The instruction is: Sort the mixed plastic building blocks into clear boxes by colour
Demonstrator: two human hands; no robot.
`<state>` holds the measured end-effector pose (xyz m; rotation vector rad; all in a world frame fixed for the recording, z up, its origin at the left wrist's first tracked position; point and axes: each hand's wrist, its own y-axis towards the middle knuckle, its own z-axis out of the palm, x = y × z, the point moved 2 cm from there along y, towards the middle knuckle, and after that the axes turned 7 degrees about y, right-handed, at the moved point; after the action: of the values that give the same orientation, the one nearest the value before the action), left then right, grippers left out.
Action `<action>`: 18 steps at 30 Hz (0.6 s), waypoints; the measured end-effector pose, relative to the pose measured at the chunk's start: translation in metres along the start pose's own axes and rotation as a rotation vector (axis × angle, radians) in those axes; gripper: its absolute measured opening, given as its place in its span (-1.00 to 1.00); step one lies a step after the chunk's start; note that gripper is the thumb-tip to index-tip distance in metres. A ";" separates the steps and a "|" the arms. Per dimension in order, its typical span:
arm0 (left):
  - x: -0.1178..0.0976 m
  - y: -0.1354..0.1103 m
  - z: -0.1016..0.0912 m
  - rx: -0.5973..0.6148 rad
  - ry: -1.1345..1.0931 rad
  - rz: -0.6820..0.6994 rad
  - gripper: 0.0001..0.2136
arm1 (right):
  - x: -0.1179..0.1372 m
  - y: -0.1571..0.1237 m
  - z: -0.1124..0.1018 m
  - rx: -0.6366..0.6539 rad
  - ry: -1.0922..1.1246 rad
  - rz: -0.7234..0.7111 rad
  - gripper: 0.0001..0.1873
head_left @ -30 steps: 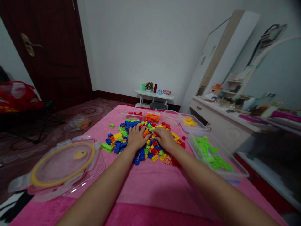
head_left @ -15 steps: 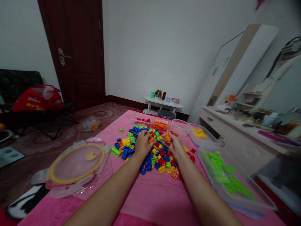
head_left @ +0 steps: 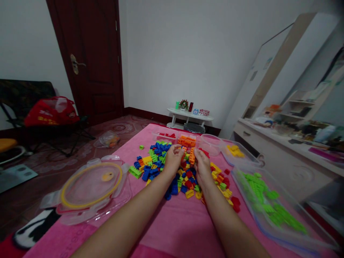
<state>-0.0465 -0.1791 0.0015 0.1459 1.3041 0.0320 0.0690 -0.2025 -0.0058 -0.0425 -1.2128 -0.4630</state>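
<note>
A heap of mixed toy building bricks [head_left: 156, 168] in blue, green, yellow, red and orange lies on the pink-covered table [head_left: 177, 222]. Over its right part, my right hand [head_left: 202, 165] is closed on an upright orange building brick [head_left: 192, 156], held by thumb and fingers. Just left of it, my left hand [head_left: 172, 160] is pinched, with a bit of orange brick showing at its fingertips; most of that piece is hidden. The two hands are close but apart. Behind them stands a clear container of orange bricks [head_left: 187, 141].
Red bricks lie in a clear container [head_left: 164, 135] at the back. To the right are a bin with yellow bricks [head_left: 235, 151] and a long clear bin [head_left: 285, 234] with green bricks. A clear lid with a yellow ring [head_left: 63, 195] lies at the left.
My left hand has risen off the heap and moved right, toward my right hand, taking up an orange brick. My right hand still holds its orange brick. The view has shifted slightly.
</note>
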 end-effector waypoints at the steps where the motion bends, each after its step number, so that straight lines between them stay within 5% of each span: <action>1: 0.001 -0.001 0.004 0.053 -0.092 -0.125 -0.72 | 0.002 0.000 0.001 -0.002 -0.008 -0.045 -0.53; 5: 0.002 -0.007 0.012 0.284 -0.311 -0.399 -0.71 | 0.009 0.001 0.007 0.040 -0.195 -0.204 -0.54; 11: 0.004 -0.002 0.007 0.187 -0.384 -0.649 -0.89 | 0.023 0.007 -0.010 -0.138 -0.155 -0.265 -0.52; 18: -0.031 0.087 0.030 0.022 -0.049 -0.386 -0.91 | 0.045 0.017 -0.037 -0.322 0.162 -0.247 -0.60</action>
<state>-0.0204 -0.0993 0.0495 -0.0872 1.2653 -0.3128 0.1209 -0.2117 0.0252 -0.1291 -0.9793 -0.8602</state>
